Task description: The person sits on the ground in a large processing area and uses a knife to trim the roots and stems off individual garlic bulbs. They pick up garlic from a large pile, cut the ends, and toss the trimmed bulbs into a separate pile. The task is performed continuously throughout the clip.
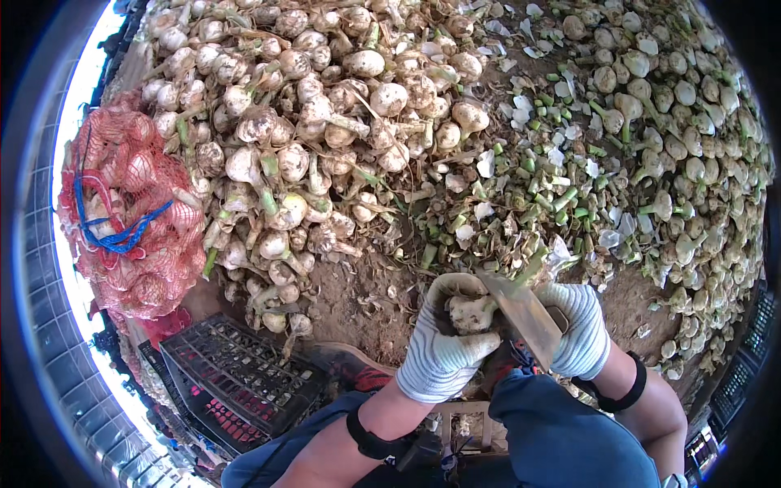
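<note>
Both my hands wear white, grey-striped work gloves. My left hand is closed around a soil-streaked garlic bulb, with its stem end turned to the right. In my right hand I grip a broad-bladed knife. Its blade slants between the two hands, just beside the bulb's stem end; whether it touches the stem, I cannot tell. Part of the knife's handle is hidden in my right palm. Beyond my hands lies a heap of cut green stems and papery skins.
Untrimmed garlic is piled at the far left, trimmed bulbs at the right. A red mesh sack with blue cord stands at the left. A black plastic crate is near my left leg. Bare soil lies before my feet.
</note>
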`<state>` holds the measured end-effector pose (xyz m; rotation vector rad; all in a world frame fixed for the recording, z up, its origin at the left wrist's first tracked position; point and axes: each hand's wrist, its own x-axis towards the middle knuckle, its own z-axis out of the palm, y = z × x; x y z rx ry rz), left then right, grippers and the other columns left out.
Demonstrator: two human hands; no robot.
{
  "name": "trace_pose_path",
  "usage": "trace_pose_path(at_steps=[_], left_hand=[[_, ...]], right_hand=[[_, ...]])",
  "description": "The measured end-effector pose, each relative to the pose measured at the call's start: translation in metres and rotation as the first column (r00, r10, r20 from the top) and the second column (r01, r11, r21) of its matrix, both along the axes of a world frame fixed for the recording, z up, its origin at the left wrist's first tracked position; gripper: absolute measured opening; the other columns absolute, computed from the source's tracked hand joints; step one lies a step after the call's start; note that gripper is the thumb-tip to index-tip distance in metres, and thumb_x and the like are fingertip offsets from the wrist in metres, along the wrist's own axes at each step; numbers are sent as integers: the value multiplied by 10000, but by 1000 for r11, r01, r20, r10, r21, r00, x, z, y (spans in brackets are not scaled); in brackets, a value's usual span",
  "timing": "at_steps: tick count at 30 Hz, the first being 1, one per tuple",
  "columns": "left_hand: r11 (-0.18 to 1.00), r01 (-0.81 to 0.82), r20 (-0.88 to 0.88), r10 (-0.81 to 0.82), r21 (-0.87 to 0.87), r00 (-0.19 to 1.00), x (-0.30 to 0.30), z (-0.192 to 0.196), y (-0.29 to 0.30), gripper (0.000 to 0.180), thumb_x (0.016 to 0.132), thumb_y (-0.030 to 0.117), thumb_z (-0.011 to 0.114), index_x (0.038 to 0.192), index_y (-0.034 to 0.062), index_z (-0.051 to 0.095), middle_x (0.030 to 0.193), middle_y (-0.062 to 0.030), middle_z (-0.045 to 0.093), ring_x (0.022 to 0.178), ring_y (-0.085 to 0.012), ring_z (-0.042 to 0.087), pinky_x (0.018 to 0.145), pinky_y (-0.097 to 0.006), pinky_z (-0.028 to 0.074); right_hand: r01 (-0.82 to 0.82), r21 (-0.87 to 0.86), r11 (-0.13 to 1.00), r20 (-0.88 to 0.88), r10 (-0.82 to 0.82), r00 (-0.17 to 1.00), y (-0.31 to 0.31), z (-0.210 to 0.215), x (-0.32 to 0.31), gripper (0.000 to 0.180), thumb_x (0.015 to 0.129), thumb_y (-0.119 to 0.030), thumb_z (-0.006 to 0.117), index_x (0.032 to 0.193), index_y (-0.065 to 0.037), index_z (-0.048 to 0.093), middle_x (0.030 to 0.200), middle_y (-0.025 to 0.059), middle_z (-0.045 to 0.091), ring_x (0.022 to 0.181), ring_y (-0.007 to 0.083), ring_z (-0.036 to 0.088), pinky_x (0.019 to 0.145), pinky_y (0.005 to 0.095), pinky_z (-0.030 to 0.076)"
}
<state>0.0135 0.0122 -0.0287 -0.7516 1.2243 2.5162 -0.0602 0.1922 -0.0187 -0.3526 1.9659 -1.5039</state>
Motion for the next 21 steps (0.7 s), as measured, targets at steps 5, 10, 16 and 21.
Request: trace_pose_path(at_steps=[5, 10, 16, 21], left_hand=[[938, -139, -131, 189, 317, 973, -9, 20, -3, 513, 632, -172, 629, 1051, 95, 503, 1114, -147, 566, 963, -326, 605, 743, -352, 540], [911, -247, -90, 291, 330, 953, -12, -5, -14, 423, 675, -152, 602, 1020, 80, 529, 1107, -150, 575, 935, -299, 614, 714, -325, 551], [646, -307, -43, 391, -699, 920, -14, -63, -30, 352, 728, -133, 515, 1013, 72, 502, 843, -56, 555, 660, -136, 534, 585, -259, 505], [768, 188, -208, -385, -612, 899, -29, -32, 79, 496, 727, -1, 622, 1190, 22, 446, 1074, -79, 510, 961, -230, 513, 880, -339, 439]], right_hand=[[-73, 389, 919, 232, -21, 972, 67, -75, 15, 197, 712, -39, 640, 899, 24, 638, 709, 25, 612, 653, 61, 521, 575, 262, 461], [175, 265, 948, 180, -227, 957, 91, -75, 32, 96, 708, -15, 607, 803, -9, 617, 647, 19, 575, 615, 73, 524, 564, 248, 448], [372, 138, 918, 180, -393, 902, 18, 9, -8, 103, 726, 2, 591, 826, -7, 614, 690, 8, 582, 636, 80, 529, 591, 243, 437], [445, 90, 891, 25, -449, 893, -15, 62, -11, 110, 734, 13, 585, 843, 3, 602, 720, 18, 613, 661, 84, 568, 628, 235, 470]])
